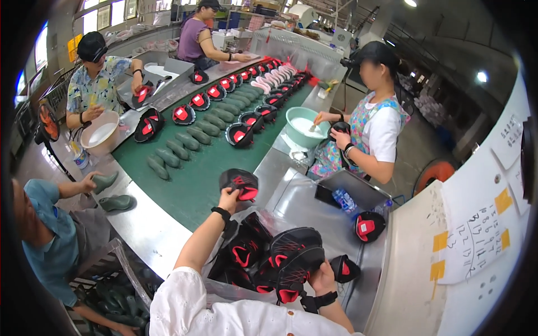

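Observation:
My left hand (228,199) reaches out over the near end of the green conveyor belt (196,193). Its fingers are closed on the edge of a black shoe upper (238,180) with a red lining. Closer to my body, my right hand (323,278) grips the right side of several stacked black shoe uppers (297,249) with red lacing and trim. Beneath and left of that stack, more black-and-red shoe uppers (242,249) lie in a clear plastic bag (216,294). A single dark upper (344,269) rests on the metal table right beside my right hand.
Rows of green shoe lasts (176,149) and black uppers (199,101) run along the belt. A co-worker on the right brushes beside a green basin (302,120); others work on the left and far side. A bottle (344,201) and another upper (369,227) stand right.

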Tool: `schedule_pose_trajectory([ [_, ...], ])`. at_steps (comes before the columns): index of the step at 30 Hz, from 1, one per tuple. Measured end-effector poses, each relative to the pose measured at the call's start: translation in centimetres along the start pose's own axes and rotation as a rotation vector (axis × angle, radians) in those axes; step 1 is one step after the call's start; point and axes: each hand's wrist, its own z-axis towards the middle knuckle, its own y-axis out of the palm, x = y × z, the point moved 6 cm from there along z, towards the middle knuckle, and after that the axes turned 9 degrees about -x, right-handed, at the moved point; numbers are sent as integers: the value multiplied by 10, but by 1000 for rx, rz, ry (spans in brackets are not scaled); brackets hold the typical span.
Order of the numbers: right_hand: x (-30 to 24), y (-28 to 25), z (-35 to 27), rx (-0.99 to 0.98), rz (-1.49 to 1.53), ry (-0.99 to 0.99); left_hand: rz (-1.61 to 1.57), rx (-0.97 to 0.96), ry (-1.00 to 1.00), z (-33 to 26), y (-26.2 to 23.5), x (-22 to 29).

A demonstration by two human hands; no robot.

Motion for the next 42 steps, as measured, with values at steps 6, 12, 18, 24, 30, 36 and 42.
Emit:
schedule_pose_trajectory([
  [6, -4, 14, 4, -3, -5, -3, 981, -405, -261, -37, 66, 13],
  [12, -9, 51, 50, -109, -71, 38, 164, -937, -274, -128, 138, 50],
  [18, 25, 93, 106, -245, -605, 53, 794, -691, 99, -223, 125, 113],
  [24, 70, 90, 125, -260, -1182, 33, 763, -690, 41, -243, 87, 129],
  [30, 67, 126, 127, -272, -1096, -23, 36, 9, 221, -172, -31, 171],
  [36, 55, 45, 74, -123, -911, 306, -22, 485, 327, -70, -164, 198],
  [42, 36, 43, 38, -10, -840, 300, 116, 805, 605, 3, -229, 278],
])
